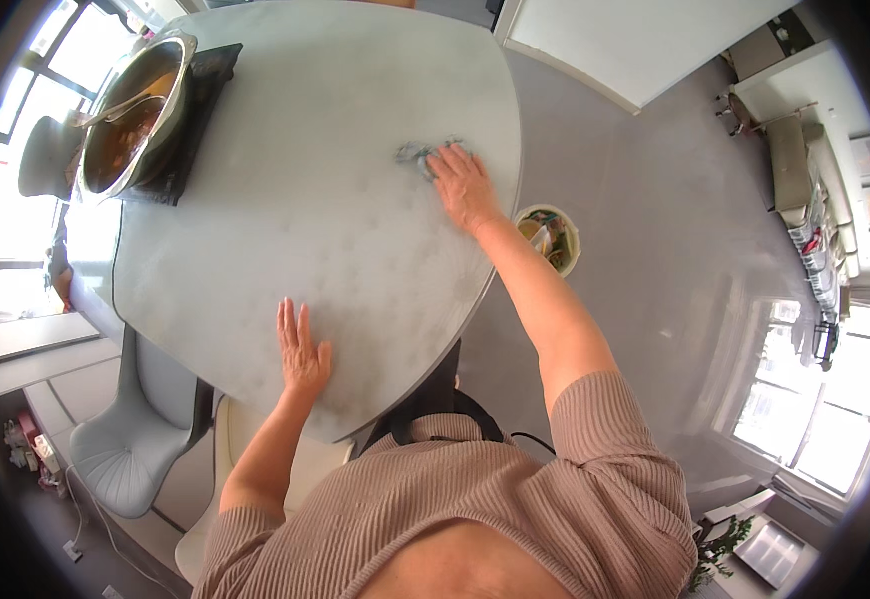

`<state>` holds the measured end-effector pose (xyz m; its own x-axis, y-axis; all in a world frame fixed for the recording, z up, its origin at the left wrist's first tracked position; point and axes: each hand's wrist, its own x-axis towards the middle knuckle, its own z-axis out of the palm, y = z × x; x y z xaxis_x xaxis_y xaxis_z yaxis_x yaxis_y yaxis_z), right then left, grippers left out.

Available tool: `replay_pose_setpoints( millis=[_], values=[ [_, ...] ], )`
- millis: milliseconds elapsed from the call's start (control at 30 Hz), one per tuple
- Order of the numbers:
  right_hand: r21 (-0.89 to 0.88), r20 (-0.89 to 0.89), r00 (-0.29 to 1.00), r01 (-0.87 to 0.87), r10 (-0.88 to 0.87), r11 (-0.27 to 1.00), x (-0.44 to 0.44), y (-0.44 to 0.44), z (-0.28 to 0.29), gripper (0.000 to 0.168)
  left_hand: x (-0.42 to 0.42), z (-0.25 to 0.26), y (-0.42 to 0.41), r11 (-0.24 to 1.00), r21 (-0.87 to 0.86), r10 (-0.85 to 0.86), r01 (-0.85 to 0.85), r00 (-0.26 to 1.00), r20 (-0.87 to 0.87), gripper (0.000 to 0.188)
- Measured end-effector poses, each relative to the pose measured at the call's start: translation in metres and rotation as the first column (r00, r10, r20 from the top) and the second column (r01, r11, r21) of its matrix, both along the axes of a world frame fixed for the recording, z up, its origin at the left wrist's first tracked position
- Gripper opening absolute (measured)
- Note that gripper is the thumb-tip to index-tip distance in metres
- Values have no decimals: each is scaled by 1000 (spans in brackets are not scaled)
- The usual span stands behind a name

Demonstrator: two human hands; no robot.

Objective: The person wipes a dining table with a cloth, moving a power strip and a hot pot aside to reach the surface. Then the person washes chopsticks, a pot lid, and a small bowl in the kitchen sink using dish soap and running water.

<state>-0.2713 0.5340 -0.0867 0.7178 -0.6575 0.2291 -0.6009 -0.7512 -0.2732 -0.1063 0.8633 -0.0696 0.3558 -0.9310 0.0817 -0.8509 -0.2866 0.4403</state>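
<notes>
A grey stone-look table top spreads before me. Near its right edge my right hand lies over a crumpled bluish-grey cloth, parts of which show beyond the fingers. The palm side is hidden. My left hand rests flat on the near part of the table, its fingers pointing away from me, with nothing in it. At the far left, a large metal pot of reddish-brown soup or stew stands on a dark stand, with a ladle lying in it.
An open waste bin with rubbish in it stands on the floor by the table's right edge. A grey chair and a cream chair are at the lower left. A white partition stands beyond the bin.
</notes>
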Motion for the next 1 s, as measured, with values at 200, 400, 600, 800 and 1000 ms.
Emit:
replay_pose_setpoints(
  millis=[200, 400, 600, 800, 1000],
  values=[
    [14, 27, 999, -26, 26, 1000, -7, -49, -4, 35, -1, 0, -3, 998, 60, -2, -1, 999, 42, 65],
    [47, 72, 996, -56, 52, 997, -13, -52, -8, 37, 0, -4, -3, 996, 87, 5, -9, 999, 47, 63],
    [13, 77, 995, -66, 65, 998, -13, -55, -7, 38, -10, 7, -17, 993, -14, 119, -119, 990, 74, 60],
    [23, 24, 983, -181, 180, 983, -22, -65, -9, 38, -59, 20, -78, 975, -86, 202, -203, 979, -25, 61],
    [24, 91, 899, -432, 428, 902, -41, -98, -9, 34, -132, 26, -167, 950, -140, 247, -279, 946, -210, 56]
  ],
)
